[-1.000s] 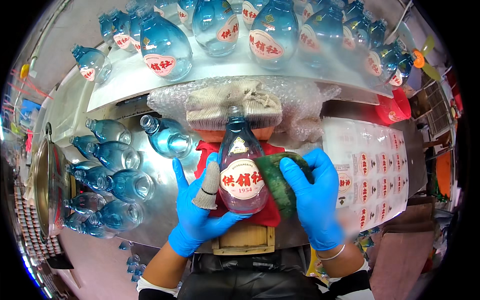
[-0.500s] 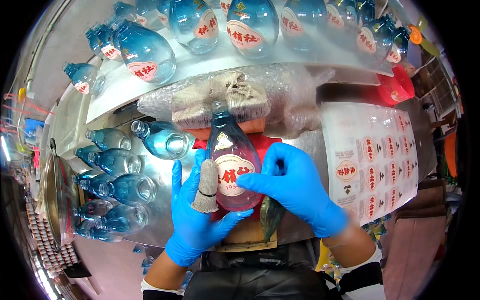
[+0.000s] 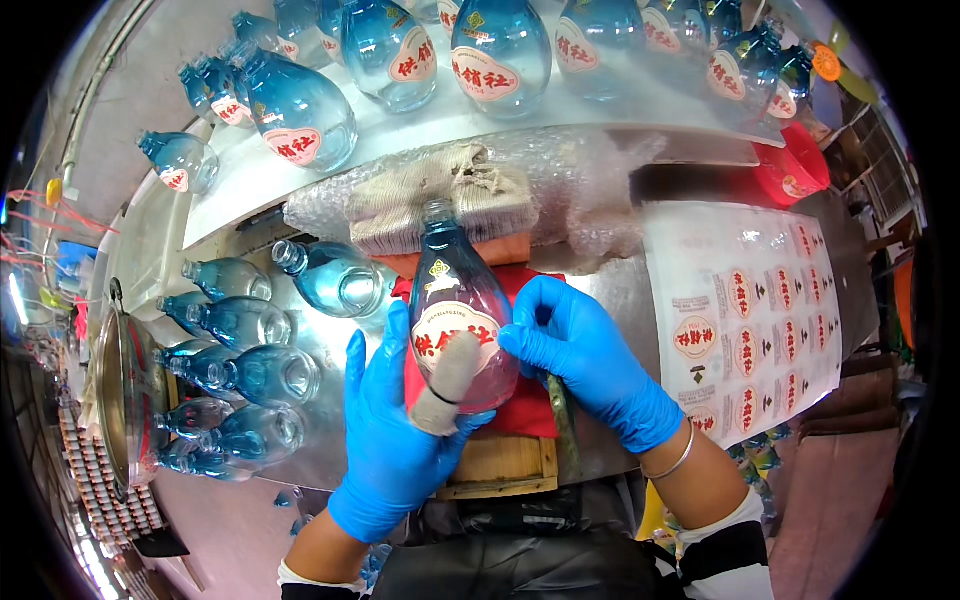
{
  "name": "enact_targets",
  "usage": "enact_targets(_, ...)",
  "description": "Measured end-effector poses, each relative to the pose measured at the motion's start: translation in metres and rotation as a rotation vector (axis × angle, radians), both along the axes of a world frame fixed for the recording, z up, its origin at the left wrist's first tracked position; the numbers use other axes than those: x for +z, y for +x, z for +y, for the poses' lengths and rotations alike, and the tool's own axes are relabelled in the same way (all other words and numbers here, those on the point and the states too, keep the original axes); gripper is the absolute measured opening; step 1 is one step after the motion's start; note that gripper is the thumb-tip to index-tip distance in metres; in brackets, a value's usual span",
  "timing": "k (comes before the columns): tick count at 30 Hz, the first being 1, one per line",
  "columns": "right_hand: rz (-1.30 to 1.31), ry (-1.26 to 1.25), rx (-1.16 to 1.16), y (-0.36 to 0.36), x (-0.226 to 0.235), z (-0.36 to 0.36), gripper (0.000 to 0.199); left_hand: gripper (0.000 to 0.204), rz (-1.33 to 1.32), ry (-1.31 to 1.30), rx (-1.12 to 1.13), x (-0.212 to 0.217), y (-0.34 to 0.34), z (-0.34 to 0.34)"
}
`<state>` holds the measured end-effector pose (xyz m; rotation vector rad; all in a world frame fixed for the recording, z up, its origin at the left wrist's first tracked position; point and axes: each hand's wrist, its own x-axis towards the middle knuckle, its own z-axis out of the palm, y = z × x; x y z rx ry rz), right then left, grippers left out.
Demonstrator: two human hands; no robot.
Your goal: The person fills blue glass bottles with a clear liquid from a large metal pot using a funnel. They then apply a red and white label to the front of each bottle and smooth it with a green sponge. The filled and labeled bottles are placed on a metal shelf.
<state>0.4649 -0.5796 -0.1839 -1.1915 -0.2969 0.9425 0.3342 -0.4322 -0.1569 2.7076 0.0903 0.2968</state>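
Note:
A blue-tinted glass bottle [image 3: 455, 270] lies before me, its neck on a padded rest wrapped in knit fabric [image 3: 400, 212], its body over a red cloth [image 3: 527, 415]. On its front is a cream label [image 3: 430, 325] with red print. My left hand [image 3: 395, 450], blue-gloved, cradles the bottle's lower left; its index finger, in a grey knit finger cover [image 3: 447, 385], lies across the label. My right hand [image 3: 585, 365], gloved too, has its thumb tip at the label's right edge and its fingers curled. A dark green flat piece [image 3: 563, 425] sticks out below the right hand.
Several blue bottles [image 3: 262, 375] lie at the left, beside a round metal pan [image 3: 112, 405]. Labelled bottles [image 3: 500, 60] stand along the white shelf behind bubble wrap [image 3: 585, 190]. At right are a label sheet [image 3: 745, 320] and a red bucket [image 3: 795, 165].
My left covered finger has swung rightward across the label. My right thumb has drawn back from the label's middle to its right edge. The green piece has turned edge-on.

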Motion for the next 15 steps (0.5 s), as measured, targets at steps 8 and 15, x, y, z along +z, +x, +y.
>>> enact_targets(8, 0.276, -0.065, -0.138, 0.002, -0.002, -0.004, 0.026, 0.074, 0.021, -0.305, 0.064, 0.008, 0.004, -0.010)
enact_targets(15, -0.184, -0.181, -0.200, -0.005, 0.007, 0.017, 0.032, 0.094, -0.095, -0.524, 0.017, -0.012, 0.003, 0.007)
